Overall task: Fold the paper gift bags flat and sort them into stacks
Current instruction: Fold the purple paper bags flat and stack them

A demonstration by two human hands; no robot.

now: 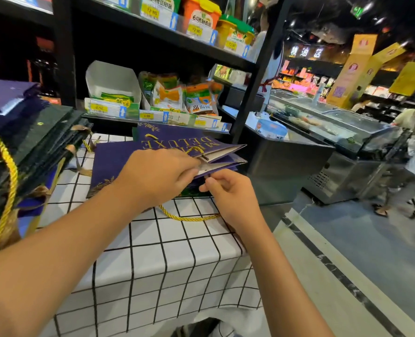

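Left hand [156, 176] pinching purple bag [177, 144] mouth; right hand [228, 190] pinching lower edge. Aligning edges before pressing flat, cords tucked.

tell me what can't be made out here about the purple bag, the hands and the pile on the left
- Head view: the first word above DELUXE on the purple paper gift bag is covered by the left hand.
- Head view: what the right hand pinches at the bag's open edge is hidden by its own fingers.
- Head view: the stack of dark green and purple bags runs off the left edge, so its count is unclear.
- Head view: shelf price tags are too small to read reliably.
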